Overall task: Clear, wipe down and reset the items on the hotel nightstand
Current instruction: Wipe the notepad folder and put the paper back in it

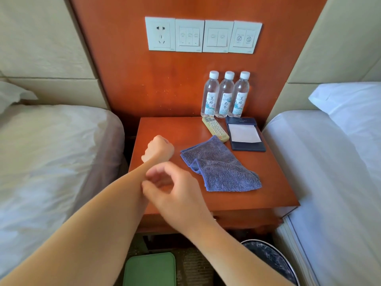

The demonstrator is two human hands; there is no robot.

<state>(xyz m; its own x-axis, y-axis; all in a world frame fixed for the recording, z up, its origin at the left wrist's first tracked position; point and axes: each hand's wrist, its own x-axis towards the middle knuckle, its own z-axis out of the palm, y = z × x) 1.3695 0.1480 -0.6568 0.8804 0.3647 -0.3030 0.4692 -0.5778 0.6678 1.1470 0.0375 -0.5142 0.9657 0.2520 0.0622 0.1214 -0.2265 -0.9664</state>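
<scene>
Folded blue-purple terry cloth [218, 168] lies mid-top on the red-brown wooden nightstand [268, 195], its long axis slanting toward the front-right corner. Left hand [158, 148] — fisted — hovers by the left edge. Right hand [175, 186] curls, blurred, against the left forearm — I cannot tell its grip.

The left arm reaches forward, the left hand [158, 150] bent down at the wrist and curled into a fist. The right hand [175, 190] crosses over, its curled fingertips against the left forearm [115, 203]. It is blurred, possibly pinching.
</scene>
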